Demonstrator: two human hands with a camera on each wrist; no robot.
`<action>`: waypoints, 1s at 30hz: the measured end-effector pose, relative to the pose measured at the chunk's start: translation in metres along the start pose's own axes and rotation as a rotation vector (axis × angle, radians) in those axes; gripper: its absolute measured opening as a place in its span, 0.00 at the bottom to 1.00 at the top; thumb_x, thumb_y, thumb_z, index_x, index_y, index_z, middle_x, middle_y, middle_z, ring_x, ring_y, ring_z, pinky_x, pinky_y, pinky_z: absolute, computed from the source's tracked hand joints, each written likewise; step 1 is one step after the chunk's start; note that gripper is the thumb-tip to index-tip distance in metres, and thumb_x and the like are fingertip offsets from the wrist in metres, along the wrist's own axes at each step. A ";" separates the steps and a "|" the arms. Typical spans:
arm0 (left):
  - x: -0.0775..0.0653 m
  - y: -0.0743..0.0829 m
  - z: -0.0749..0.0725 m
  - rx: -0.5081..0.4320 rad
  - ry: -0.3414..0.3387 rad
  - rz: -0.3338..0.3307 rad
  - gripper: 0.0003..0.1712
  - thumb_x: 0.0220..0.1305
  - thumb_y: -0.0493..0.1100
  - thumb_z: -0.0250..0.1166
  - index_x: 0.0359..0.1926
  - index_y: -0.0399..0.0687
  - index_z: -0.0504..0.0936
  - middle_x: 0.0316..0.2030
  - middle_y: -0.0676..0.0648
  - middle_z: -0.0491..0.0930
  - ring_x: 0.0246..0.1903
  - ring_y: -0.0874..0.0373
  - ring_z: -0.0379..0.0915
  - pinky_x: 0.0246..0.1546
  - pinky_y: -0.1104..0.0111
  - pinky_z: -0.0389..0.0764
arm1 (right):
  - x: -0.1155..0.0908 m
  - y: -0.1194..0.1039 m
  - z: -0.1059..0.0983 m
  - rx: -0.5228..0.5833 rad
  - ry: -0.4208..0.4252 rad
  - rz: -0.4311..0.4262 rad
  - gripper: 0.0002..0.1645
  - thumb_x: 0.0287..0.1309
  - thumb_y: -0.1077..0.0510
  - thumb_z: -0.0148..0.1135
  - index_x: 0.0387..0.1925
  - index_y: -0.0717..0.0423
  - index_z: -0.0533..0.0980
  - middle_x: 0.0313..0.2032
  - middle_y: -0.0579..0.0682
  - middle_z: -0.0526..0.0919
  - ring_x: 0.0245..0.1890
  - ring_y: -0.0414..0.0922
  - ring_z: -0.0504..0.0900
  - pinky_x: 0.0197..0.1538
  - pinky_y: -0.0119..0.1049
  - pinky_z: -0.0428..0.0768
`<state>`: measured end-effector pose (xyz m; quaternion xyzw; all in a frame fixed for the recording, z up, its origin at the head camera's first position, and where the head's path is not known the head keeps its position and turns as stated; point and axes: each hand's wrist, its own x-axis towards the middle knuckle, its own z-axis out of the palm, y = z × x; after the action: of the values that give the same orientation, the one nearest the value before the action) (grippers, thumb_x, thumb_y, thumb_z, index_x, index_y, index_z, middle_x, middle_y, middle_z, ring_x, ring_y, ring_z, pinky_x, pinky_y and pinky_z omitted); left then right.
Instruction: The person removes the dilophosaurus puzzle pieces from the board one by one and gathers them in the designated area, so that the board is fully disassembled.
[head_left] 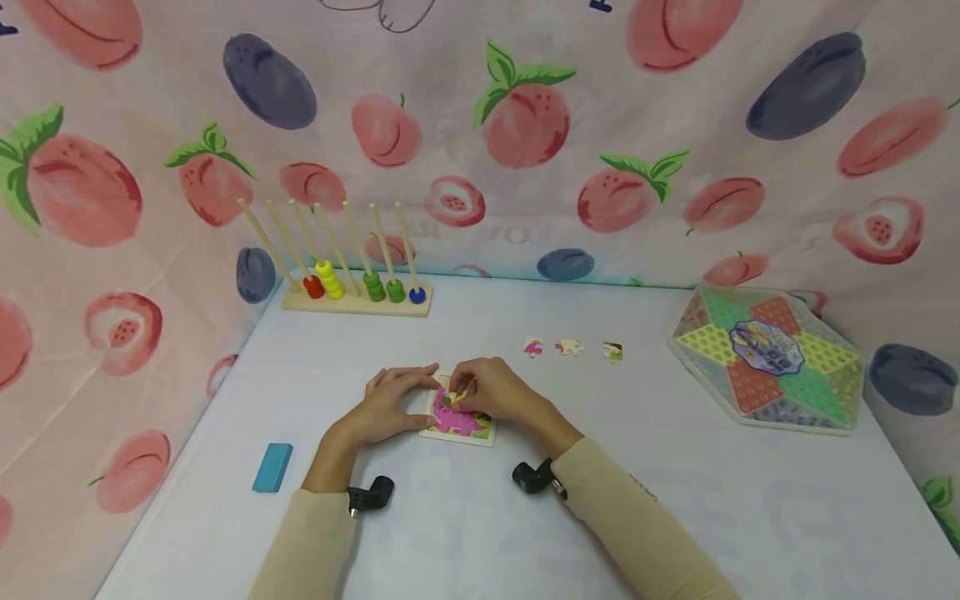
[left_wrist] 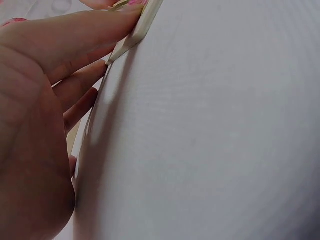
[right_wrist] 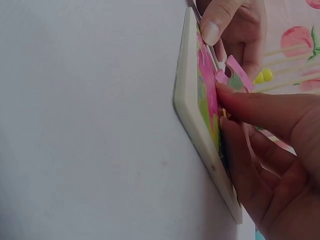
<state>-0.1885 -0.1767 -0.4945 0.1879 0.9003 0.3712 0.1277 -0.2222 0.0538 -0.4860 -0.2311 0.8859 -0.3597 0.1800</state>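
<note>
A small jigsaw puzzle board with a pale frame and a pink dinosaur picture lies on the table. My left hand grips its left side, the thumb over the near part and the fingers toward the far corner. Over the board, my right hand pinches a jigsaw piece between thumb and fingers. That piece is pink and green and stands tilted up from the picture in the right wrist view. Part of the picture is hidden by my right fingers. Three loose jigsaw pieces, one of them pink, lie beyond the board to the right.
At the back left stands a wooden peg rack with coloured beads. A teal block lies left of my left forearm. On the right is a clear plastic box with coloured sections. A fruit-print cloth hangs behind the white table.
</note>
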 end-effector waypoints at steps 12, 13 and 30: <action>0.000 0.000 0.000 -0.002 -0.001 0.012 0.27 0.58 0.45 0.76 0.59 0.55 0.81 0.76 0.48 0.67 0.75 0.42 0.56 0.76 0.34 0.32 | -0.002 0.000 -0.003 0.045 0.015 0.005 0.07 0.60 0.52 0.73 0.33 0.48 0.82 0.31 0.45 0.85 0.27 0.39 0.78 0.31 0.26 0.77; 0.000 0.000 0.000 -0.003 -0.002 0.009 0.27 0.58 0.45 0.76 0.59 0.56 0.81 0.76 0.48 0.66 0.75 0.43 0.56 0.76 0.35 0.32 | -0.002 0.000 -0.003 0.057 0.010 0.010 0.08 0.61 0.51 0.73 0.33 0.48 0.82 0.31 0.45 0.85 0.26 0.39 0.77 0.29 0.26 0.76; -0.004 -0.005 0.006 0.004 0.006 0.063 0.23 0.61 0.46 0.73 0.57 0.60 0.82 0.78 0.48 0.64 0.77 0.43 0.54 0.76 0.33 0.27 | -0.006 0.017 -0.010 0.378 -0.042 0.063 0.09 0.62 0.52 0.71 0.37 0.53 0.82 0.33 0.48 0.89 0.26 0.40 0.83 0.33 0.32 0.86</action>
<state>-0.1840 -0.1773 -0.5018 0.2151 0.8951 0.3740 0.1127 -0.2264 0.0732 -0.4903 -0.1727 0.8054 -0.5090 0.2499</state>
